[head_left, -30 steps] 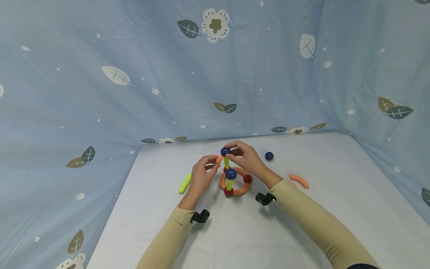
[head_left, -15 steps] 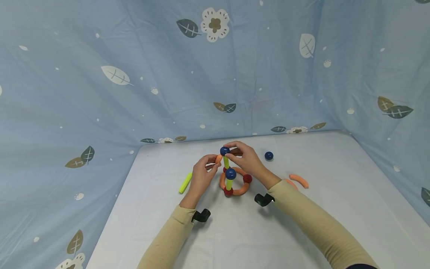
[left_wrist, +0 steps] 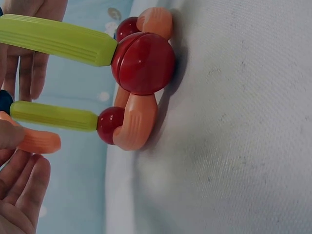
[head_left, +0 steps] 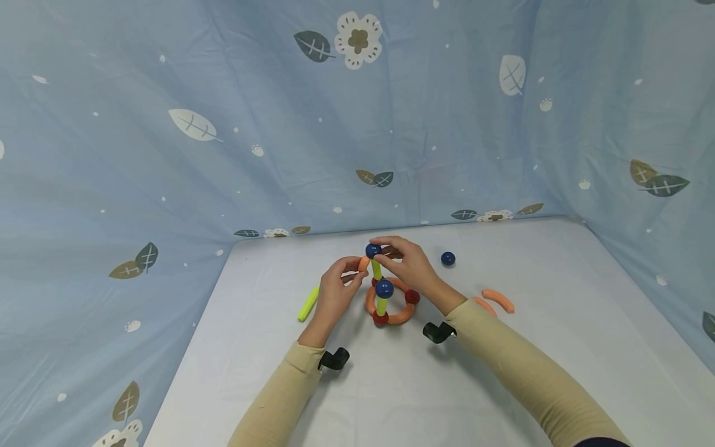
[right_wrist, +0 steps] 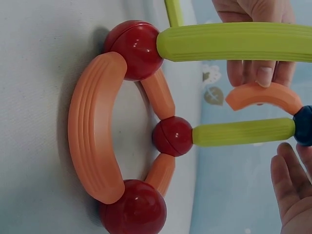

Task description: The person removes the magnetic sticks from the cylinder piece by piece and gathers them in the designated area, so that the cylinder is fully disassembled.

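Note:
On the table lies a ring of curved orange rods (right_wrist: 97, 127) joined by red balls (right_wrist: 134, 207). Two yellow-green rods (right_wrist: 243, 132) stand up from it, each topped by a blue ball; the nearer blue ball (head_left: 384, 288) is untouched. My left hand (head_left: 335, 292) pinches a curved orange rod (right_wrist: 265, 94) between thumb and fingers. One end of that rod meets the far blue ball (head_left: 373, 251) in the right wrist view. My right hand (head_left: 410, 266) holds this far ball between thumb and fingertips from the right.
A loose yellow-green rod (head_left: 308, 304) lies left of the ring. Behind and to the right is a loose blue ball (head_left: 448, 259). Two curved orange rods, one of them (head_left: 498, 300) fully visible, lie by the right sleeve. A patterned blue curtain (head_left: 313, 124) hangs behind the white table (head_left: 391, 397).
Both hands stay almost still, keeping their holds on the curved orange rod and the far blue ball. The far ball has shifted very slightly left.

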Motion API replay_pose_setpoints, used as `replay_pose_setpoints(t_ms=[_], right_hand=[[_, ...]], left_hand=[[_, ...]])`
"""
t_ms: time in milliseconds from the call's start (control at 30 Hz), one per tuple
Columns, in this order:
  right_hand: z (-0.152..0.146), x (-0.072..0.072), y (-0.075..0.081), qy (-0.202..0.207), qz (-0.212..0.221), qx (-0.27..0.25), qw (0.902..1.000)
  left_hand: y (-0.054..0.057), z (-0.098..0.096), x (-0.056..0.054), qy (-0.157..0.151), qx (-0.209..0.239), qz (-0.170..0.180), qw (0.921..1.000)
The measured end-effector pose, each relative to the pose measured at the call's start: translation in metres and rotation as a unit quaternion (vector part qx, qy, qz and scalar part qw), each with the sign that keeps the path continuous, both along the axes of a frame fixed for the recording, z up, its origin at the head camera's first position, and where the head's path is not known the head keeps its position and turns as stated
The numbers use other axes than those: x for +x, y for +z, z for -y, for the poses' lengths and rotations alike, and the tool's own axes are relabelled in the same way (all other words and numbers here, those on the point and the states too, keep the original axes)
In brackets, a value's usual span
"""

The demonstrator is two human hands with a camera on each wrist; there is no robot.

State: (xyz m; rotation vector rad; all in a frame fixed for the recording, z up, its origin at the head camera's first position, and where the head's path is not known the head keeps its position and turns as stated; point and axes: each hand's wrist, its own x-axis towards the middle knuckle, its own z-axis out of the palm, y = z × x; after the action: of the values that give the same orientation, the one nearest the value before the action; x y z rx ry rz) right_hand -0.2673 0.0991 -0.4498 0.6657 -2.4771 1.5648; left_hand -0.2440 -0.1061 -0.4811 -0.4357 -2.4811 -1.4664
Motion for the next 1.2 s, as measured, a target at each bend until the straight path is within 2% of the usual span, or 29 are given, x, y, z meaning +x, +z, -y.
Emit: replay_pose_setpoints(t_ms=[767, 1200], right_hand=[[-0.001, 0.0, -0.001, 0.018, -0.018, -0.005, 0.9997], [-0.017, 0.011, -0.002, -0.005, -0.044, 0.001, 0.999]], left_hand=[[-0.001, 0.004, 0.006, 0.012, -0.009, -0.007, 0.9999], [-0.003, 0.012, 0.012, 0.019, 0.009, -0.004, 0.9998]])
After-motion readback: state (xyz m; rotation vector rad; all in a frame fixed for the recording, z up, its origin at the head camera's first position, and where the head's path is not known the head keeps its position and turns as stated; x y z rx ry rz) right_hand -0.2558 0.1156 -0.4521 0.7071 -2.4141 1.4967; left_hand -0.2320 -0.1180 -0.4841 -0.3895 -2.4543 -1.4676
